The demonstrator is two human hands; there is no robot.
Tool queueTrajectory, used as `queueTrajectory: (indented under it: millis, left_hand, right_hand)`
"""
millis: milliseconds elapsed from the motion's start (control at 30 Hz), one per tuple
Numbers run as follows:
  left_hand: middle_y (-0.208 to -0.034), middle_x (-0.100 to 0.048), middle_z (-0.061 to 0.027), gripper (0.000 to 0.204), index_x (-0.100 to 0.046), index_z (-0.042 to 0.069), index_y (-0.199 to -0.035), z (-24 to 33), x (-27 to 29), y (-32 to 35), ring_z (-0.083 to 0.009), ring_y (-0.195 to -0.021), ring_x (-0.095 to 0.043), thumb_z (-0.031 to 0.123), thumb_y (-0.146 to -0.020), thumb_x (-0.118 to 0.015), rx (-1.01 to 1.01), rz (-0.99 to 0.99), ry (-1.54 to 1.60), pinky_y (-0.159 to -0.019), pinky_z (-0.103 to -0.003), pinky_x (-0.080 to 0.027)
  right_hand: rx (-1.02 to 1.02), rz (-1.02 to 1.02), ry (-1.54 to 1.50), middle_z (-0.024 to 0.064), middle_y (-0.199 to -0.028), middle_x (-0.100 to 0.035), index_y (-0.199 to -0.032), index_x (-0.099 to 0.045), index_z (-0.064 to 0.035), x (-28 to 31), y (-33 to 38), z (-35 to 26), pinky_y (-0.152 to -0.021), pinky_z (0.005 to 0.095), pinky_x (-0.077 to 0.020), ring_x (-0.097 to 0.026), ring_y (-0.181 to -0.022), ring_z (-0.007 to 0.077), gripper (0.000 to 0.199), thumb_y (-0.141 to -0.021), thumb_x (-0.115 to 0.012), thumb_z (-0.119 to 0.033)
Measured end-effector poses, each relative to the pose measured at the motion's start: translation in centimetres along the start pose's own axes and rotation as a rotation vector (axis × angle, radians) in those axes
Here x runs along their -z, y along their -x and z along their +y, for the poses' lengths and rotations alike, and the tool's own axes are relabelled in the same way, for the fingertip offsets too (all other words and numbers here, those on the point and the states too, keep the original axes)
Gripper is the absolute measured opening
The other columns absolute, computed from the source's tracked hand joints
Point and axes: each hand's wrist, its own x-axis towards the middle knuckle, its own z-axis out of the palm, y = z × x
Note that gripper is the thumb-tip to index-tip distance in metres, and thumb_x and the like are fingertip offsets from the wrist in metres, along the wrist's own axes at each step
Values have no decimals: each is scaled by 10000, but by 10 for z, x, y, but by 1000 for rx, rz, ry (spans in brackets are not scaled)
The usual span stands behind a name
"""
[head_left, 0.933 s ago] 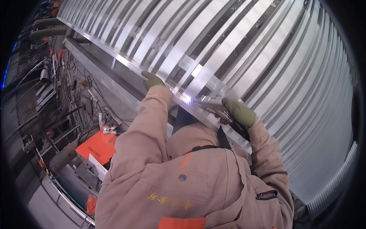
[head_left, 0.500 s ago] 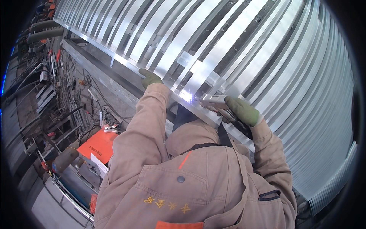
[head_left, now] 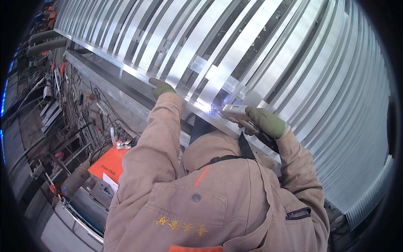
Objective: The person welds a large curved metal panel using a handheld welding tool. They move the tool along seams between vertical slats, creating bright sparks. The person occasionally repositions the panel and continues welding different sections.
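Note:
My left hand (head_left: 163, 87), in a green glove, rests on the edge of a long flat metal rail (head_left: 133, 69), one finger stretched out along it. My right hand (head_left: 268, 122), gloved alike, is closed round a handheld welding gun (head_left: 236, 111) with a silver body. The gun's tip points left at the rail, where a bright white-violet glow (head_left: 206, 107) hides the exact contact. Shiny metal slats (head_left: 191, 54) run away from the rail in a row; one slat's near end lies at the glow. Some of my left fingers are hidden.
An orange box (head_left: 107, 161) stands at the lower left beside a cylinder (head_left: 77, 181). Cables and metal scraps (head_left: 82, 90) litter the floor on the left. A grey beam (head_left: 111, 82) runs below the rail. Tightly packed slats (head_left: 348, 138) fill the right side.
The whole view has shifted slightly. My left hand appears a little farther left, still at the rail. The welding gun stays in my right hand and the glow continues at nearly the same spot.

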Motion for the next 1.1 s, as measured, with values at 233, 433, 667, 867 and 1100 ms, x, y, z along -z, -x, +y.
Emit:
queueTrajectory:
  millis: [233, 433, 667, 867, 1100]
  left_hand:
    - [-1646, -631, -295, 775, -591, -40, -1640, -38, -29, -25, -490, -1543, -581, 585, -1189, -508, -20, 274, 476, -1278, -571, -472]
    - [-1367, -778, -333, 873, -722, -39, -1444, 22, 34, 73, -528, -1273, -743, 735, -1138, -461, -7, 148, 589, -1090, -573, -584]
    - [-1364, -775, -340, 890, -733, -43, -1420, 8, 34, 67, -538, -1280, -735, 742, -1147, -416, 46, 194, 508, -1092, -586, -586]
    - [-1351, -777, -345, 858, -749, -49, -1375, 14, 28, 69, -539, -1259, -744, 722, -1138, -456, 28, 205, 479, -1092, -589, -592]
    - [-1361, -766, -362, 883, -738, -67, -1393, -7, 6, 34, -545, -1294, -729, 727, -1140, -448, -9, 320, 484, -1117, -587, -569]
  right_hand:
    - [406, 264, 878, 189, -1139, -805, -1297, -743, -32, 18, 30, 71, -842, 503, -602, -777, -939, 356, 547, -1112, -645, -538]
    - [359, 264, -222, 132, -1117, -793, -1526, -652, 24, -3, 26, 80, -779, 406, -628, -775, -914, 253, 970, -1072, -581, -831]
    - [391, 425, 323, 173, -954, -681, -1156, -688, -4, -21, 44, 71, -789, 489, -513, -625, -876, 277, 582, -1188, -520, -561]
    - [428, 484, 359, 167, -893, -647, -1025, -711, -23, -33, 55, 83, -735, 467, -466, -591, -832, 282, 497, -1227, -513, -432]
    - [294, 388, 112, 156, -961, -722, -1020, -733, -20, -60, 51, 88, -762, 458, -525, -657, -873, 282, 439, -1216, -564, -374]
